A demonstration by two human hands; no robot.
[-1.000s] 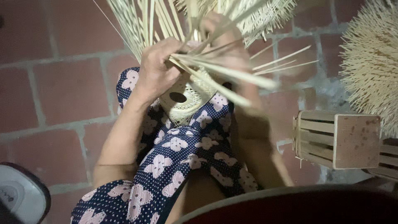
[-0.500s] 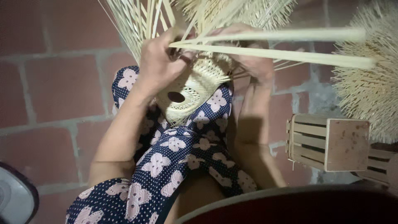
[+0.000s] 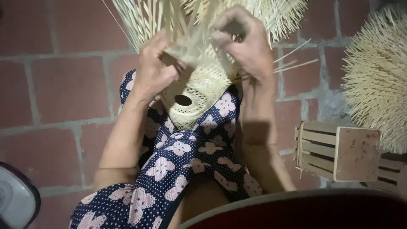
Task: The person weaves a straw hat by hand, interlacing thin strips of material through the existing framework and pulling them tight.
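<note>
Two bare hands work over a lap covered in dark blue cloth printed with pale flowers [image 3: 178,165], beyond the dark red curved rim [image 3: 296,208] nearest the camera. Resting against the knees is the half-woven pale bamboo basket with a round hole in its base [image 3: 197,95], its loose flat strips fanning upward and away. The left hand [image 3: 154,70] has its fingers pressed together, pinching a bunch of those strips at the basket's left side. The right hand [image 3: 243,42] curls over the strips at the upper right, fingers closed on them. To the right, on the red brick floor [image 3: 55,89], stands a small slatted wooden crate [image 3: 339,150], and farther right a bristling bundle of pale bamboo sticks [image 3: 377,76]. A white rounded object [image 3: 15,199] lies at lower left.
</note>
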